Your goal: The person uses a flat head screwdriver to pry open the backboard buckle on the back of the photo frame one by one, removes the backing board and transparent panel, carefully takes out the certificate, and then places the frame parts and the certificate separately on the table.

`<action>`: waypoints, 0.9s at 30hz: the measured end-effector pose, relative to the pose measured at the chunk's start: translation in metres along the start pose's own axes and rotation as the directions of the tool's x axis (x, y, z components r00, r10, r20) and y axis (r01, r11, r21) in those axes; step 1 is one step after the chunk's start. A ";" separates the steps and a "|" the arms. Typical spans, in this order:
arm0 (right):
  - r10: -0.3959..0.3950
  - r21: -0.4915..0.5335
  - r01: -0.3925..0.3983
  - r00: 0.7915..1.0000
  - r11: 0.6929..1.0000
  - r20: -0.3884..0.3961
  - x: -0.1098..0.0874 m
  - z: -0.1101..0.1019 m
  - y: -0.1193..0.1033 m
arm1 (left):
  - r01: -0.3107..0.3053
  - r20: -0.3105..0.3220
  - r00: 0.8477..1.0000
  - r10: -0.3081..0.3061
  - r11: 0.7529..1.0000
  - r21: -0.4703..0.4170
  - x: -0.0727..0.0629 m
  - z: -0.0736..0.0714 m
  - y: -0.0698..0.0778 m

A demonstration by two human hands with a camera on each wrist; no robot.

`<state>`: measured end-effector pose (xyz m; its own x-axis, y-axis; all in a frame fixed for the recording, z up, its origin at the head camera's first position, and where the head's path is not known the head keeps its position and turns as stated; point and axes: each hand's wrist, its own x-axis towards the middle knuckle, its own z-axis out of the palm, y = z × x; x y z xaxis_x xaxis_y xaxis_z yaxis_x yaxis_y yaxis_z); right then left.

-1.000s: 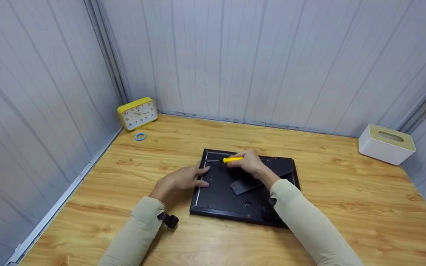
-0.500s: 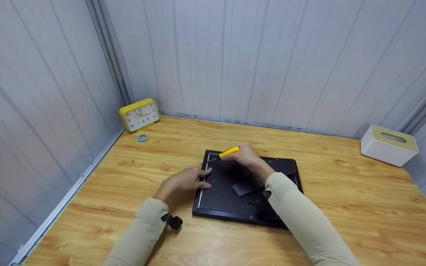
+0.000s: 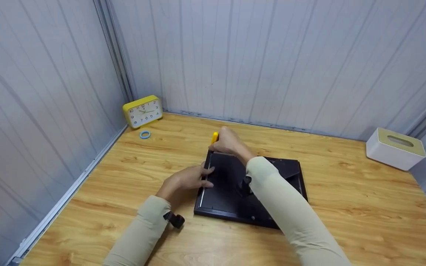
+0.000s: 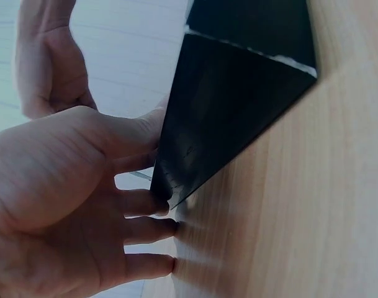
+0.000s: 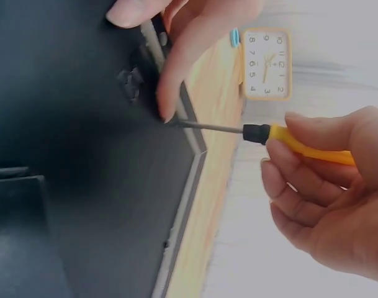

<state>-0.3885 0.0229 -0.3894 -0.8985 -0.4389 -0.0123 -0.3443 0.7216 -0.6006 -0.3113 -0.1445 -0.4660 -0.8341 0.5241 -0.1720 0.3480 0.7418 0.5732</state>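
A black picture frame [image 3: 224, 181] lies face down on the wooden table, its backing board and part of its stand showing. My left hand [image 3: 189, 178] holds its left edge; thumb and index finger reach over onto the back, while other fingers touch the outer side in the left wrist view. My right hand [image 3: 228, 142] grips a screwdriver [image 5: 313, 151] by its yellow handle above the far left corner. In the right wrist view, the thin metal shaft [image 5: 216, 128] crosses the frame's rim, its tip right by the left index fingertip [image 5: 168, 108].
A yellow alarm clock [image 3: 145, 112] stands at the back left, with a light blue ring [image 3: 145, 134] in front of it. At the far right sits a white tissue box [image 3: 392, 149]. Pale panel walls [image 3: 257, 62] border the table.
My right hand has moved left and away from me to the frame's far left corner, and the screwdriver has swung from lying nearly flat to more upright. My left hand keeps its place.
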 end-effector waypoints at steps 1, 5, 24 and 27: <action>-0.009 -0.010 0.009 1.000 1.000 0.009 0.000 0.000 -0.002 | -0.006 0.000 1.000 0.006 1.000 0.003 0.000 0.000 0.000; -0.037 -0.026 0.038 0.998 0.999 0.040 0.002 0.001 -0.008 | -0.021 0.011 1.000 0.021 1.000 -0.001 0.000 0.001 -0.001; -0.136 -0.164 0.174 0.966 0.971 0.219 -0.091 -0.038 0.098 | 0.069 -0.017 0.997 -0.071 0.993 -0.094 -0.004 0.002 -0.005; -0.105 -0.106 0.124 0.980 0.987 0.168 -0.125 -0.047 0.132 | 0.071 -0.021 0.997 -0.073 0.991 -0.110 -0.002 0.001 -0.004</action>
<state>-0.3341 0.1981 -0.4295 -0.7985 -0.5962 -0.0831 -0.4804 0.7143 -0.5090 -0.3103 -0.1478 -0.4690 -0.8662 0.4593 -0.1967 0.2388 0.7265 0.6444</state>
